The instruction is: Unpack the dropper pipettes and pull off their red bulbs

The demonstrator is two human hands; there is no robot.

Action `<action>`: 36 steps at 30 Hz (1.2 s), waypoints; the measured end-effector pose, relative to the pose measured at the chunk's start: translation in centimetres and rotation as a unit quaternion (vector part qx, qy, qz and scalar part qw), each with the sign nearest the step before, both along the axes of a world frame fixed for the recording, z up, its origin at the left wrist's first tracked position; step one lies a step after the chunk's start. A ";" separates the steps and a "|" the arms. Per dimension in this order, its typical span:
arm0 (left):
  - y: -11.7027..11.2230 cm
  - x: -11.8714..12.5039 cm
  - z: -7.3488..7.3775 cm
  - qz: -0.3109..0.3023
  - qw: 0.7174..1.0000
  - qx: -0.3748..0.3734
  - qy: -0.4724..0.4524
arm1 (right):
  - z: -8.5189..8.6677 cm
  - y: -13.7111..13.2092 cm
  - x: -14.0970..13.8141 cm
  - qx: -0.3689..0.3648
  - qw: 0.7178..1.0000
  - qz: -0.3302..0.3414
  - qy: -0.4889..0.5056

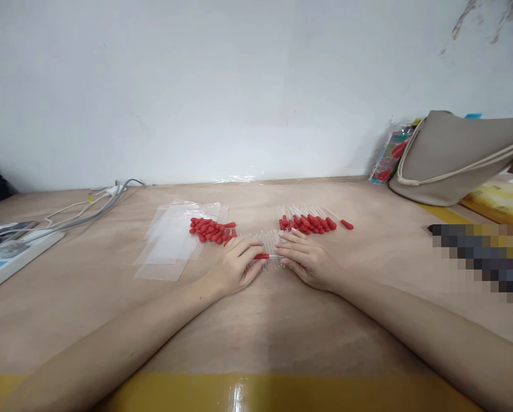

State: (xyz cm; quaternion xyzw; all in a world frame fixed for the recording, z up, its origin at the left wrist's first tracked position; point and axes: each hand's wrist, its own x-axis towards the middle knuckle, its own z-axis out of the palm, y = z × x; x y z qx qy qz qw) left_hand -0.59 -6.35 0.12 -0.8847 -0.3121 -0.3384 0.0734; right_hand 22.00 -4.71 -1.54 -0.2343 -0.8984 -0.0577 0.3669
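Currently, in the head view, the holdings on your wooden table (239, 337) are as follows.

Item: your left hand (241, 264), fingers curved together, thumb below, pinching a red piece (261, 256).
Item: a thin pale stick (274, 257), extending from that piece toward your other hand, the pair lying level between both hands at table centre.
Item: your right hand (303, 258), fingers close together and bent, tips at the stick's far end; you cannot tell whether they grip it.
Item: clear plastic lengths (270, 240), side by side, under and between your fingertips.
Item: loose red pieces (213, 230), heaped beyond your left hand, partly over clear bags (166, 243).
Item: red-tipped sticks (312, 222), bunched beyond your right hand, pale ends toward the wall (239, 91).
Item: one single red tip (346, 224), just right of that bunch.
Item, far left: a power strip (24, 260) with cables (95, 214).
Item, far right: a taupe bag (458, 157), leaning beside a printed packet (391, 154).
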 end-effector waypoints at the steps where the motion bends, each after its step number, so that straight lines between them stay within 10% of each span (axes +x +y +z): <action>1: 0.0 0.1 0.1 -0.001 1.000 0.000 0.006 | -0.1 0.0 -0.1 -0.001 1.000 0.004 0.002; 30: -0.6 0.0 1.2 -0.012 0.991 -0.073 0.111 | -0.4 -0.4 0.5 0.007 0.998 0.057 0.022; 36: 0.3 -3.1 1.5 0.064 0.996 -0.042 0.036 | 0.5 0.4 2.2 -0.013 0.989 -0.090 0.116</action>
